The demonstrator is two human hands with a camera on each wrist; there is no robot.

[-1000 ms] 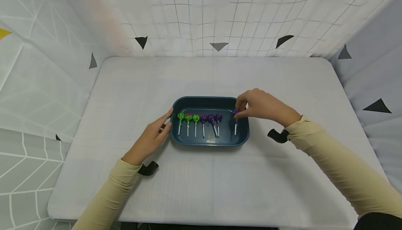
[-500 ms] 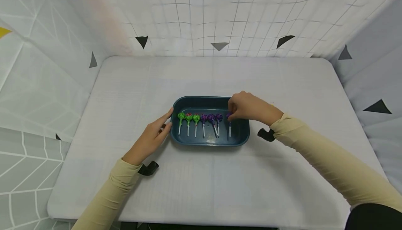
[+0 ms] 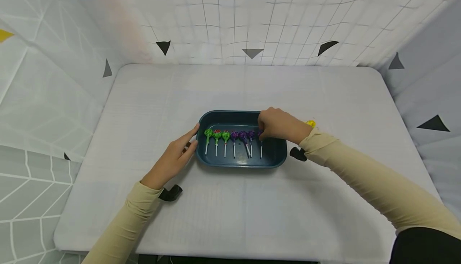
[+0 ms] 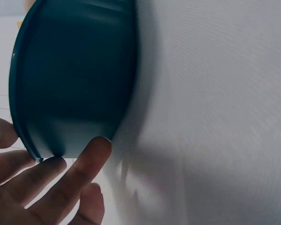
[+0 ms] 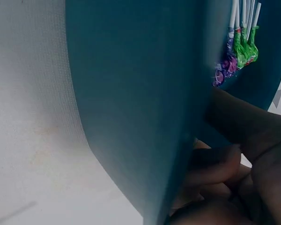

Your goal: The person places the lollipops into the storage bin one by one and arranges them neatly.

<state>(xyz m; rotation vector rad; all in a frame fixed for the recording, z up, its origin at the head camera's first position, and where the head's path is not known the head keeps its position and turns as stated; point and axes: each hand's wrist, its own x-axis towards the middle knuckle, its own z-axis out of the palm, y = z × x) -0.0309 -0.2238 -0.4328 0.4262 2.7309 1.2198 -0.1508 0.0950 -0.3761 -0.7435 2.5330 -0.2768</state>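
Observation:
My left hand (image 3: 174, 158) touches the left end of the dark teal tray (image 3: 275, 152) with its fingers spread. In the left wrist view, fingertips rest against the tray's outer wall (image 4: 75, 70). Inside the tray's right half, my right hand (image 3: 281, 124) pinches a purple-wrapped lollipop (image 3: 261, 150); its head is mostly hidden by the fingers and its white stick points toward me. Left of it lie three purple lollipops (image 3: 234, 135), two close together with one stick slanted. Further left, three green lollipops (image 3: 225, 136) lie in the same row, one with red on its wrapper.
A small yellow thing (image 3: 311, 123) lies on the white-covered table (image 3: 223, 212) right of the tray, partly behind my right wrist. White patterned walls (image 3: 252, 19) stand at the back and sides. Black wrist mounts (image 3: 170, 193) stick out below both wrists.
My right hand has moved left inside the tray with the purple lollipop, bringing it beside the other purple ones. The yellow thing has come into view. My left hand stays on the tray.

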